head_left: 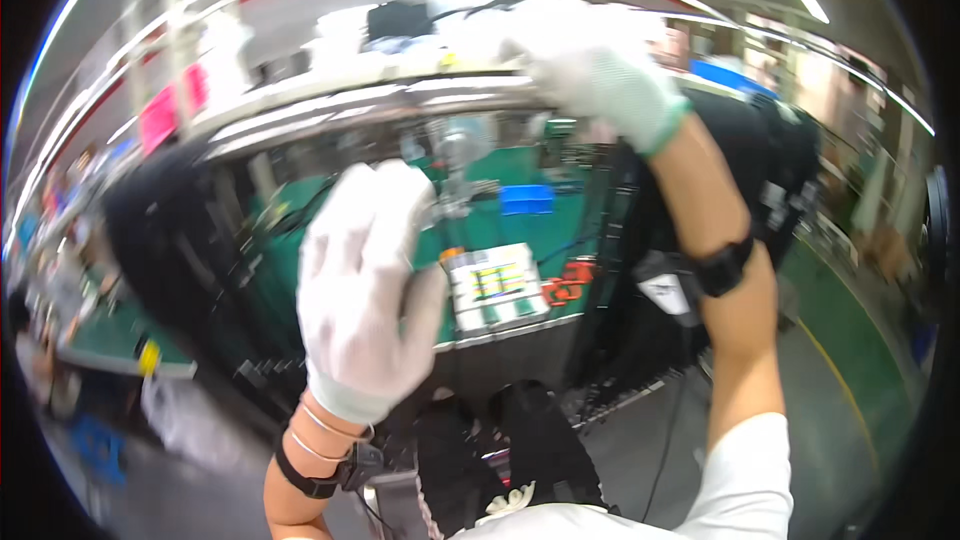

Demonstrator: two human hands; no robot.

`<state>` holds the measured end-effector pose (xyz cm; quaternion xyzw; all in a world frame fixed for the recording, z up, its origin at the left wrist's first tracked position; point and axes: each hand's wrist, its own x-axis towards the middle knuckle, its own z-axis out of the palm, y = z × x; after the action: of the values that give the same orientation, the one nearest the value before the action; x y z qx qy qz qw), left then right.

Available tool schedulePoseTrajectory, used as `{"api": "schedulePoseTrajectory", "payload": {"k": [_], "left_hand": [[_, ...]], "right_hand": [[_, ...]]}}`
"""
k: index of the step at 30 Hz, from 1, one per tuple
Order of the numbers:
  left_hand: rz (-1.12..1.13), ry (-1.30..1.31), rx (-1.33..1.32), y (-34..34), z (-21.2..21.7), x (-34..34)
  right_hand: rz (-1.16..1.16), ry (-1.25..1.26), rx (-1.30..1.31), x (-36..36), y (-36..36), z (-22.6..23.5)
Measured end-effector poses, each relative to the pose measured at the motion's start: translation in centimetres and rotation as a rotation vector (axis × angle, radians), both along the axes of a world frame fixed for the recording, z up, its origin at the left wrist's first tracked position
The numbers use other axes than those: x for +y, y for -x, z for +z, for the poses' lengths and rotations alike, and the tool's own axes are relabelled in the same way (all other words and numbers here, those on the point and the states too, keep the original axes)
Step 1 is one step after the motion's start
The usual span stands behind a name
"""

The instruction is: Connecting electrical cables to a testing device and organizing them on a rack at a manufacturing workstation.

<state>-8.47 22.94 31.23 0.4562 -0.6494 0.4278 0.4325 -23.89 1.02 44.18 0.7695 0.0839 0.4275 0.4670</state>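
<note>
My left hand [365,280], in a white knit glove, is raised in front of the bench. Its fingers are stretched forward with the thumb apart, and nothing shows in them. Just right of it, on the green bench top [470,162], lies a white tray [515,308] with yellow and green pieces. My right hand [600,70], in a white glove with a green cuff, is lifted up to the shelf [380,70] above the bench. Glare and blur smear its fingers, so I cannot see whether it holds anything. Pale and dark bundles [398,20] sit along that shelf.
Orange-red parts [570,282] lie beside the tray, and a blue bin [526,200] stands behind it. Dark padded shapes [175,240] flank the bench on both sides. A cable [668,440] hangs down at the right. Blurred people [65,285] are at the far left.
</note>
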Motion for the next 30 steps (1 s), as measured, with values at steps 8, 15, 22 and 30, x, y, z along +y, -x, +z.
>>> {"api": "schedulePoseTrajectory", "payload": {"k": [8,15,22,30], "left_hand": [[0.502,0.193,-0.15,0.4,2.6,-9.3],[0.681,0.094,-0.092,-0.8,3.0,-7.3],[0.791,0.073,-0.144,-1.6,2.9,-6.1],[0.899,0.036,-0.203,-4.9,3.1,-3.4]], "right_hand": [[-0.473,-0.291,-0.171,-7.3,8.3,0.5],[-0.83,-0.534,-0.772,-22.8,28.5,0.1],[-1.239,-0.726,-0.55,-25.0,35.3,0.4],[-1.312,-0.67,-0.687,-16.3,32.2,-2.4]]}}
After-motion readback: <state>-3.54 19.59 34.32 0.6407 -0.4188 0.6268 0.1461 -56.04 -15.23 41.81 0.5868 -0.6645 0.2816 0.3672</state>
